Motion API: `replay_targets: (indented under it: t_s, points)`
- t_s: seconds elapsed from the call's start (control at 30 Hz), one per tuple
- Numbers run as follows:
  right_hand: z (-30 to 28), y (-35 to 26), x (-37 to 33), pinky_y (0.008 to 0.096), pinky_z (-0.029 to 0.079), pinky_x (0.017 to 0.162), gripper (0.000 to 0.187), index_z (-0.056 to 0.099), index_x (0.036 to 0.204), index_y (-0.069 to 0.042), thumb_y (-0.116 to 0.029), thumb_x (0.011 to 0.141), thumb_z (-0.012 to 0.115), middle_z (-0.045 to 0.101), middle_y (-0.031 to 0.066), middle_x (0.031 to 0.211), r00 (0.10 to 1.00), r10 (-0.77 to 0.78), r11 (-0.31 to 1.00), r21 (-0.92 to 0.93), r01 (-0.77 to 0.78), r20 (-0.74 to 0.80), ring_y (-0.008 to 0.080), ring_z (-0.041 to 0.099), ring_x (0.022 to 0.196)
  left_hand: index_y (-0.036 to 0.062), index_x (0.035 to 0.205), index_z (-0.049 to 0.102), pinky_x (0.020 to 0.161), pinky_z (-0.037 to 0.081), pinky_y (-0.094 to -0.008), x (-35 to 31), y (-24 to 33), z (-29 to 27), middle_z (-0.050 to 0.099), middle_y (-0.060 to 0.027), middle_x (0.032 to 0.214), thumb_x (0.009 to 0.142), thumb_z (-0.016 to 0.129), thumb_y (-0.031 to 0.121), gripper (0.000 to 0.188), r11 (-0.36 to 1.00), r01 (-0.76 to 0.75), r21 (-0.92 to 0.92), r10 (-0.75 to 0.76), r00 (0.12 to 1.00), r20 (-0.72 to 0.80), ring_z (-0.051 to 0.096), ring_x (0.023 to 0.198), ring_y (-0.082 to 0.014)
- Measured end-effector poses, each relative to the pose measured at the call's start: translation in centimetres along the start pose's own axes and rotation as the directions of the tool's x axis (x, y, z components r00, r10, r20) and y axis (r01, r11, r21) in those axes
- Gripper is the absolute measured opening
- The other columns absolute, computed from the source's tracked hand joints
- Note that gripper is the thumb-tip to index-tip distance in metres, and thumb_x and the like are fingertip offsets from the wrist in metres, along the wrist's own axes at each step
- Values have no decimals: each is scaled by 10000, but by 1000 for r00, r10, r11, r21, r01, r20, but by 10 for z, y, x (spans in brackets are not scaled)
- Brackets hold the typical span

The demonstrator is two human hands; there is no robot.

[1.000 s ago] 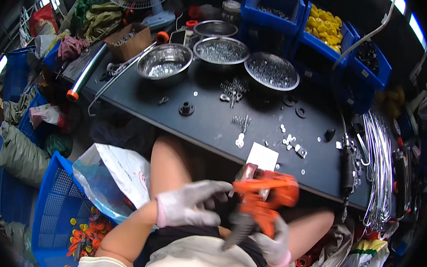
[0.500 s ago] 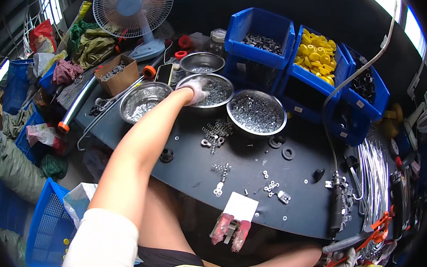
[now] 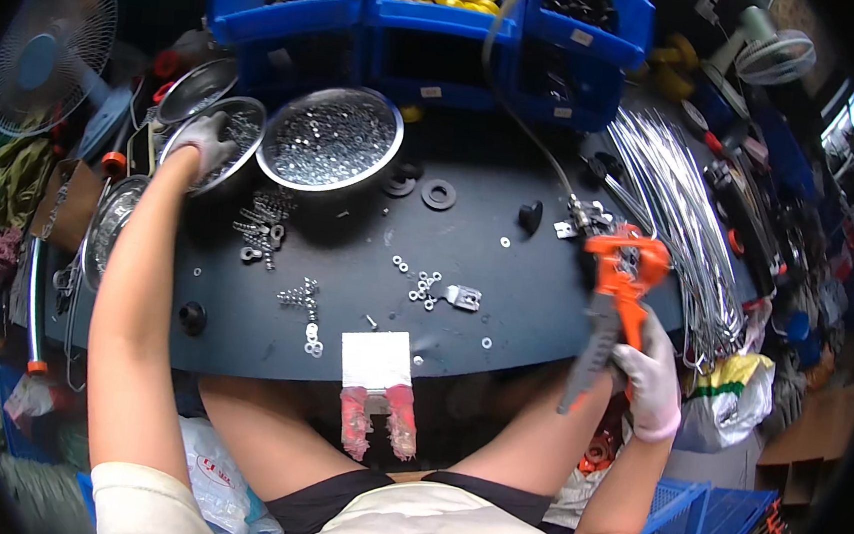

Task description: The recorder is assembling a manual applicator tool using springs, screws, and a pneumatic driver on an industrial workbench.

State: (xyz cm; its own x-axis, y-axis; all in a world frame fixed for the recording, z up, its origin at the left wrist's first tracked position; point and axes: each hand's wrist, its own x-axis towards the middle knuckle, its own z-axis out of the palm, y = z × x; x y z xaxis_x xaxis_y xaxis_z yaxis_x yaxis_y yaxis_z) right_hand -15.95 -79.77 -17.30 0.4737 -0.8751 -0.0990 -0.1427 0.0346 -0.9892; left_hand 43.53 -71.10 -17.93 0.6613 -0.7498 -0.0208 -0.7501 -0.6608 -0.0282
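Observation:
My left hand [image 3: 204, 141], in a grey glove, reaches far out to the left and rests in a steel bowl [image 3: 241, 124] of small metal parts, fingers curled; whether it holds parts I cannot tell. My right hand [image 3: 649, 375], also gloved, grips the dark handles of an orange crimping tool [image 3: 617, 294] and holds it upright at the right edge of the black table [image 3: 505, 293]. A larger steel bowl [image 3: 332, 139] of small nuts sits beside the left hand. Loose washers and screws [image 3: 304, 303] lie scattered across the table.
Blue bins [image 3: 437, 12] with black and yellow parts line the back. A bundle of silver wires [image 3: 672, 206] lies at the right. A white card with two red strips [image 3: 375, 383] hangs over the front edge. A fan [image 3: 48, 46] stands at far left, with more bowls.
The view has shifted right. My right hand has raised the orange tool from low at the right up beside the table. My left hand stays stretched out to the bowl.

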Motion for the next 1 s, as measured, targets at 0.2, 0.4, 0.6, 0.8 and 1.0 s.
replay_targets:
  t_s: [0.2,0.4,0.6,0.8,1.0]
  points:
    - [27,10,54,246,399,499,595,395,1336,32,-32,757,517,536,60,797,983,174,941,-305,-146,64,101,480,550,71,1384,451,1073,362,-350,9,-13,5,501,-210,1356,757,627,239,672,988,-56,-147,62,997,41,479,1264,-322]
    - [31,38,62,385,373,1029,582,399,1362,-4,-39,792,512,534,259,1234,974,-204,611,-765,203,96,392,520,1164,61,1382,460,970,434,-339,13,-20,-3,581,-186,1274,825,657,139,597,922,-94,-377,151,981,125,588,1100,-268]
    - [53,17,38,407,345,1057,583,423,1368,-58,-32,799,546,473,209,1305,973,-208,515,-835,193,96,367,448,1247,3,1207,545,788,482,-277,31,-55,15,613,-61,925,874,600,124,359,778,-239,-581,157,969,-189,578,857,-131]
    - [69,-2,31,437,342,1064,553,451,1362,-115,-82,830,599,425,180,1390,948,-320,223,-972,76,0,371,409,1282,37,1068,597,740,481,-231,-4,-54,-39,622,-23,919,919,622,170,201,478,-260,-839,30,960,-280,574,819,-92]
    - [177,-37,34,394,424,973,364,602,1172,-32,-43,809,582,577,176,1210,846,-456,707,-465,533,276,325,566,1106,56,1040,602,705,483,-204,-106,-47,-52,586,-2,854,939,598,174,155,251,-245,-937,137,967,-216,559,757,-62]
